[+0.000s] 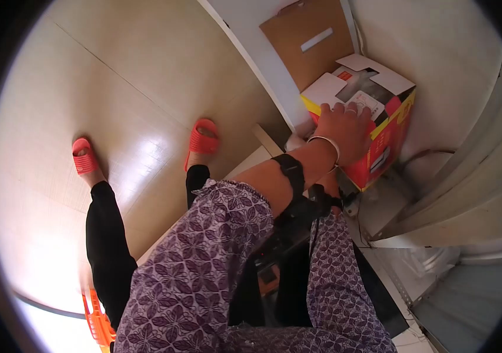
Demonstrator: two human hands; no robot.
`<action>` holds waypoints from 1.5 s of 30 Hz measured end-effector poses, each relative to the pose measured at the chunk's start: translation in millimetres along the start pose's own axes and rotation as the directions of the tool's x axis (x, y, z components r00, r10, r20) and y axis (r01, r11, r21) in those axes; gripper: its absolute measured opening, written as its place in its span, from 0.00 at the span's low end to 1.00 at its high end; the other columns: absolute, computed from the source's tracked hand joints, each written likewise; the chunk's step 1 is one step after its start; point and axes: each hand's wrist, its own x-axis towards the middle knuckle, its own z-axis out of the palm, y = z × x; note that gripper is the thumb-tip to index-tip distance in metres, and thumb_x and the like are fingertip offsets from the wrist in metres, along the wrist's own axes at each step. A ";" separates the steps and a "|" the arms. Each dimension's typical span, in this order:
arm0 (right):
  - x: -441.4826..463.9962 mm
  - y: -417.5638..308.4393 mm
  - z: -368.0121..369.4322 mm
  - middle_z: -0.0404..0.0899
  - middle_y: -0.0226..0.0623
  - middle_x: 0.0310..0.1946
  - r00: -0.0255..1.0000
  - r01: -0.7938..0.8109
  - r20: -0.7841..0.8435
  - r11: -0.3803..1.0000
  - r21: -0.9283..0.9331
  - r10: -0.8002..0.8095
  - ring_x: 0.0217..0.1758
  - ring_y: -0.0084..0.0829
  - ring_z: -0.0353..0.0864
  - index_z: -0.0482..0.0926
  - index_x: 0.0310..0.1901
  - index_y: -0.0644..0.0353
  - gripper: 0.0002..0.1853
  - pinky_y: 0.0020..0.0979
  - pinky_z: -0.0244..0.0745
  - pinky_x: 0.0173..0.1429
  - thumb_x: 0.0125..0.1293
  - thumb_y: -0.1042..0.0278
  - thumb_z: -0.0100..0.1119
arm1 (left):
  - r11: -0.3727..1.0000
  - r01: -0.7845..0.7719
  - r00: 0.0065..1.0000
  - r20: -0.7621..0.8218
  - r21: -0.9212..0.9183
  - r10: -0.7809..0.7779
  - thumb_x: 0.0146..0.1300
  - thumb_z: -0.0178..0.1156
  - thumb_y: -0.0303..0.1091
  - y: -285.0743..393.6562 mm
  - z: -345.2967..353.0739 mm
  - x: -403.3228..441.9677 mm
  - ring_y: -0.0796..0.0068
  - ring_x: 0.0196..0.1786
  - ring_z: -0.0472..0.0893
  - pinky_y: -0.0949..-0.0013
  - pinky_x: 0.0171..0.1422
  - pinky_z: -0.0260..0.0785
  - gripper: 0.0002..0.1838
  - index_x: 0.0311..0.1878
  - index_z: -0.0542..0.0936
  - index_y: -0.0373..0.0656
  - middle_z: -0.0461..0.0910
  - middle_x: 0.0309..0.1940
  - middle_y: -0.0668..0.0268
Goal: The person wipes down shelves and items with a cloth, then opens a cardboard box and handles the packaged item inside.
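A red and yellow cardboard box (pixel 383 147) stands at the upper right with its white top flaps (pixel 324 89) folded open. Inside it are clear plastic wrapping and a white printed card (pixel 366 102). My left hand (pixel 345 129) reaches across and grips the near top edge of the box, fingers bent over the rim. A pale bracelet circles that wrist. Lower down, my right hand (pixel 330 181) lies close to the bottom of the box, mostly covered by my left forearm; its fingers are hidden.
Behind the box a brown cardboard panel (pixel 310 44) leans against a white board (pixel 257 41). A pale curtain-like sheet (pixel 463 188) hangs at the right. Clear plastic bags (pixel 427 259) lie below. Orange slippers (pixel 204 136) are on my feet on the tiled floor. An orange plastic item (pixel 98 320) stands lower left.
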 end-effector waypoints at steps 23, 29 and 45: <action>-62.4 -162.2 -35.3 0.71 0.32 0.58 0.953 -0.277 0.220 0.304 0.911 0.210 0.58 0.36 0.75 0.59 0.69 0.43 0.37 0.45 0.75 0.56 0.59 0.78 0.57 | 0.990 0.110 0.979 0.183 -0.091 -0.092 0.65 0.57 0.51 7.8 -32.4 -12.2 0.55 0.47 0.83 0.55 0.52 0.71 0.23 0.50 0.74 0.40 0.83 0.41 0.55; -30.7 -54.0 -68.8 0.76 0.31 0.53 0.902 -0.397 0.274 0.395 0.829 0.332 0.57 0.32 0.75 0.73 0.58 0.52 0.19 0.39 0.73 0.55 0.66 0.65 0.54 | 0.997 -0.078 0.997 0.011 -0.019 0.079 0.60 0.57 0.39 4.1 4.1 -1.8 0.59 0.42 0.83 0.57 0.48 0.71 0.16 0.50 0.76 0.47 0.83 0.37 0.60; -46.2 -26.4 -94.5 0.75 0.31 0.57 0.917 -0.316 0.254 0.171 0.933 0.308 0.58 0.34 0.75 0.72 0.59 0.45 0.23 0.39 0.72 0.54 0.61 0.70 0.58 | 0.977 -0.149 0.985 -0.066 0.150 0.161 0.59 0.53 0.36 4.4 -58.5 -28.2 0.60 0.42 0.83 0.56 0.50 0.70 0.16 0.50 0.80 0.50 0.84 0.35 0.60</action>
